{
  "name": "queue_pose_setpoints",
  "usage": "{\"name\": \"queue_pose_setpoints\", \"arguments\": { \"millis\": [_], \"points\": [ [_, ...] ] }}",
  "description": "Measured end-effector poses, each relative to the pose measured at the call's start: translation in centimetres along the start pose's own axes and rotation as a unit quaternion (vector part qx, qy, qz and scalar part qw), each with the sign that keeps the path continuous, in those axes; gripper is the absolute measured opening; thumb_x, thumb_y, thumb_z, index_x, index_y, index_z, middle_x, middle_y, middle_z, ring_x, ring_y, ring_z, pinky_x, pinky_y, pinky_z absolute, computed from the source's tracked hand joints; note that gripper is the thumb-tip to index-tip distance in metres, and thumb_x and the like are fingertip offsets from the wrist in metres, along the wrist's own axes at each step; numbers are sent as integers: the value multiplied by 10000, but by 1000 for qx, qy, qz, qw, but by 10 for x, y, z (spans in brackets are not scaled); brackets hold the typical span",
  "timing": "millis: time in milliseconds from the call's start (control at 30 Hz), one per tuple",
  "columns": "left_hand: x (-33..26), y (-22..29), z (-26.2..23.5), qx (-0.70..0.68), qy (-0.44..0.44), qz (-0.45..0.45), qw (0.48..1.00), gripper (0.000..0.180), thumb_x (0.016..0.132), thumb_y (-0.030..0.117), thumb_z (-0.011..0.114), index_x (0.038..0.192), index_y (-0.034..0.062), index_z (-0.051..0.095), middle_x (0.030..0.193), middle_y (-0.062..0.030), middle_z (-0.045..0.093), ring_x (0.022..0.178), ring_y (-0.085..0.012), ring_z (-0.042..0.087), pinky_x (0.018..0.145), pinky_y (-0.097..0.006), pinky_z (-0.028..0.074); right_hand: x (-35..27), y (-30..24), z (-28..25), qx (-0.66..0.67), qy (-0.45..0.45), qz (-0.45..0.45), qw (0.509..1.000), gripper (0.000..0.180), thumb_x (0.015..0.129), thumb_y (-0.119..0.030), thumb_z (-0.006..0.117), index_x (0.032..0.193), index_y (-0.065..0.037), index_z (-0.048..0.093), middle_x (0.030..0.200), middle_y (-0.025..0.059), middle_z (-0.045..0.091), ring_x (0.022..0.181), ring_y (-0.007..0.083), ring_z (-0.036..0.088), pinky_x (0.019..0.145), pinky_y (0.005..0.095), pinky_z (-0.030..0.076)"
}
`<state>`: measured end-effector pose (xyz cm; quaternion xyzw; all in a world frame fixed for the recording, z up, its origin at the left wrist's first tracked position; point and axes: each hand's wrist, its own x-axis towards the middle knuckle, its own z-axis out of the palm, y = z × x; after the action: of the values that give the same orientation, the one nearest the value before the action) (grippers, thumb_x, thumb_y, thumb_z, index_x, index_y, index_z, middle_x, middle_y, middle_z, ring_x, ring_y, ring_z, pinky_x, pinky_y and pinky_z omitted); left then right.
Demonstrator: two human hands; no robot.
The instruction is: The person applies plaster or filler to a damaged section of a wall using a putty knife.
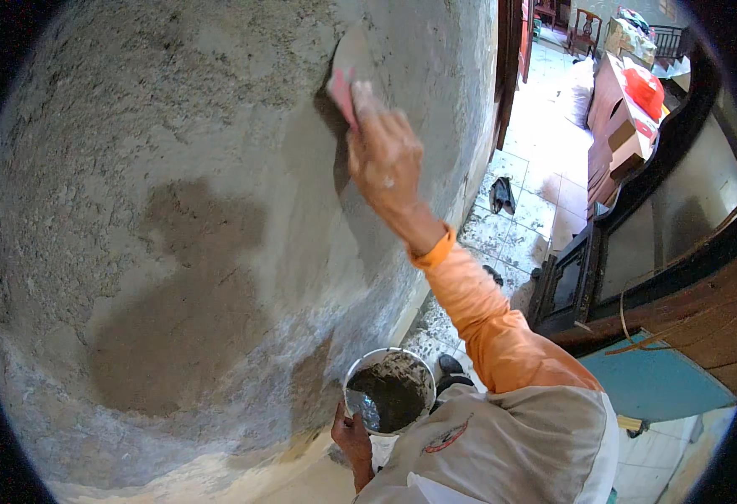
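My right hand, at the end of an orange sleeve, is closed on a trowel with a pinkish-red part near the fingers. Its pale, rounded blade lies against the grey plastered wall. Lower down, my left hand grips the rim of a white bucket, thumb up at its edge. Dark wet mortar fills much of the bucket, with a shiny patch on the left side.
Splattered white floor tiles run along the wall's foot, with a dark object on them. On the right stand a dark wooden cabinet with glass and a blue panel. Cardboard boxes and a red bag lie farther back.
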<state>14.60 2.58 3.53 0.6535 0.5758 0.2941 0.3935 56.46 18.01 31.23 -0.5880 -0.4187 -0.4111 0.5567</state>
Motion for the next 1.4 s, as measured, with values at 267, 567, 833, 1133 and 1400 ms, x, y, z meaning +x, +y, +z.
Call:
{"name": "queue_pose_setpoints", "arguments": {
  "millis": [267,567,833,1133,1400],
  "points": [
    [6,-2,-3,94,20,25,995,587,822,-15,665,1408,12,640,655,-45,511,581,-153,457,575,-329,430,-79,-2,-69,133,-69,-50,987,462,887,31,627,1347,-8,632,1312,200,690,1131,361,702,930,408,578],
    [6,-3,4,-47,-16,40,998,526,850,-8,637,1375,5,658,699,-15,505,606,-110,444,572,-296,414,40,99,-28,100,-4,-11,995,484,971,66,568,1449,-10,566,1456,199,605,1326,329,614,1029,397,540],
    [8,12,19,14,14,58,998,540,831,8,639,1368,52,672,711,-16,543,599,-110,438,569,-296,412,-68,21,-33,146,-132,-42,979,520,940,-46,572,1459,-19,568,1511,219,547,1406,381,531,1175,474,430],
    [12,29,39,-43,22,12,999,450,856,40,675,1305,50,711,713,-23,583,621,-103,471,582,-299,427,-42,79,-67,199,-48,-43,978,384,988,10,592,1369,44,613,1393,228,644,1293,393,630,1100,454,504],
    [6,18,49,-54,8,8,998,377,921,17,607,1292,-12,668,914,-51,688,799,-136,625,744,-314,532,22,83,-11,138,-58,-44,988,525,925,25,554,1447,-24,573,1468,207,591,1354,378,581,1137,479,461]
  ]
}}
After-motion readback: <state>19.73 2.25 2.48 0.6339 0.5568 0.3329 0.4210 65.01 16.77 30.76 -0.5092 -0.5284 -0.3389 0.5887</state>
